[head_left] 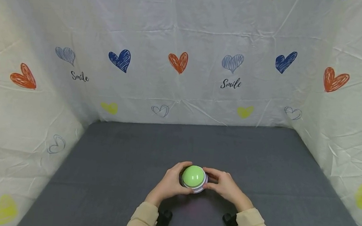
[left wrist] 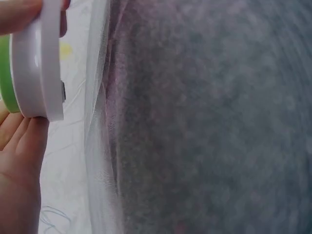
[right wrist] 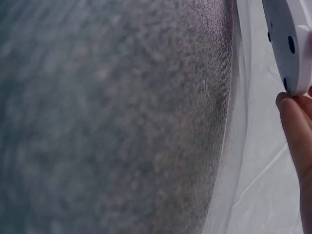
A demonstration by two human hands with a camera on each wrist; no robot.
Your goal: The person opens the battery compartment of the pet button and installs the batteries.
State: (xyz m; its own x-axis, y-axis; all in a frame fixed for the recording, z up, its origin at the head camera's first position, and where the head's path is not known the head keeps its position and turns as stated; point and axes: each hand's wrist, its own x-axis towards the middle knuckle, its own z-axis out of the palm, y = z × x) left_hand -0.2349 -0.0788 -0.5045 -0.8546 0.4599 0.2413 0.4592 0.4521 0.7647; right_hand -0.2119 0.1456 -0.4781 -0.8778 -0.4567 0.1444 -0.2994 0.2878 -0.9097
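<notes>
A round push button with a green dome (head_left: 193, 175) and a white base (left wrist: 36, 63) is held a little above the dark grey table (head_left: 123, 158), near its front middle. My left hand (head_left: 171, 183) grips its left side, fingers curled round the rim. From the right, my right hand (head_left: 223, 185) grips the other side. In the right wrist view the white underside (right wrist: 287, 39) shows small dark holes, with a fingertip (right wrist: 297, 117) against its edge. In the left wrist view my palm (left wrist: 19, 161) lies under the base.
White sheets printed with coloured hearts and the word "Smile" (head_left: 230, 83) wall the table at the back and on both sides. Two small dark wrist devices (head_left: 165, 214) sit by the sleeves, near the table's front edge.
</notes>
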